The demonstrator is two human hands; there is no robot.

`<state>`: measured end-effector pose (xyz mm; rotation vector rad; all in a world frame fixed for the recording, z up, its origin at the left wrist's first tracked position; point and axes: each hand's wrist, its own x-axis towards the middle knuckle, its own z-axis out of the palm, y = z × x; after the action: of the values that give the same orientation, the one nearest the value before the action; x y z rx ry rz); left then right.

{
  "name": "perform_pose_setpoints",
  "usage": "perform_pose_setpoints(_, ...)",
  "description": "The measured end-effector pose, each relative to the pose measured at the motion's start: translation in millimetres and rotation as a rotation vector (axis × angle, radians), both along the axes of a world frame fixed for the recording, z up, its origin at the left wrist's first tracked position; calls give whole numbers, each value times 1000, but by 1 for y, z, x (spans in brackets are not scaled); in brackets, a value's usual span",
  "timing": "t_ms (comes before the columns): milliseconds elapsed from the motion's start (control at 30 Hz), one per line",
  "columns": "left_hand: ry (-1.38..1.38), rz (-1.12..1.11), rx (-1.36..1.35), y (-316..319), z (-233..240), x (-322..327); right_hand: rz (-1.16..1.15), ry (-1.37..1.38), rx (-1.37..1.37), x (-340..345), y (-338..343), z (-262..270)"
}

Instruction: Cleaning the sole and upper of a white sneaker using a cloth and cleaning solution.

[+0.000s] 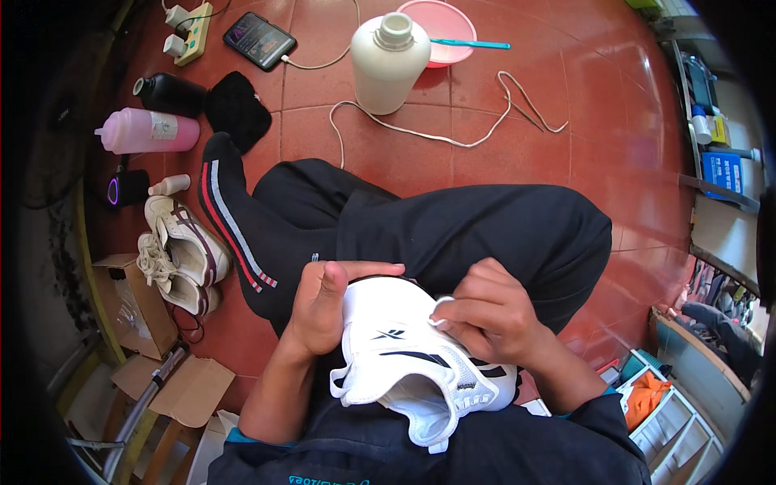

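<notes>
A white Reebok sneaker (388, 345) with black marks lies in my lap, its opening towards my body. My left hand (321, 309) braces the shoe's left side, with the fingers laid along the toe edge and the thumb raised off it. Between the thumb and bent fingers of my right hand (494, 312) is a small white piece (444, 309), perhaps folded cloth or a pad. It sits at the shoe's upper right side; the fist hides most of it.
Ahead stand a white plastic bottle (388, 66) and a pink bowl (451, 24) bearing a blue-handled tool (473, 44). A white lace (436, 138) and a charging phone (259, 41) lie nearby. At left are a pink bottle (151, 131), worn sneakers (188, 242) and a cardboard box (136, 309).
</notes>
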<state>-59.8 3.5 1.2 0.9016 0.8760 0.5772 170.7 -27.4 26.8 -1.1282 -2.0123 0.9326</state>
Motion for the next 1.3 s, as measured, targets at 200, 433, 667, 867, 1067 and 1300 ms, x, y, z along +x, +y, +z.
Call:
perform_pose_setpoints(200, -16, -5, -74, 0, -4, -2, -18, 5, 55, -34, 37, -2)
perform_pose_setpoints(433, 110, 5, -12, -3, 2, 1, -30, -5, 45, 0, 2, -6)
perform_pose_setpoints(667, 111, -49, -66, -1, -5, -2, -67, 107, 68, -28, 35, -16)
perform_pose_setpoints(867, 271, -39, 53, 2, 10, 9, -92, 17, 76, -4, 12, -12)
perform_pose_setpoints(1067, 179, -21, -53, -3, -2, 2, -39, 116, 50, -24, 32, -17)
perform_pose_setpoints(1300, 324, -64, 64, 5, 14, 15, -103, 39, 7, 1, 4, -9)
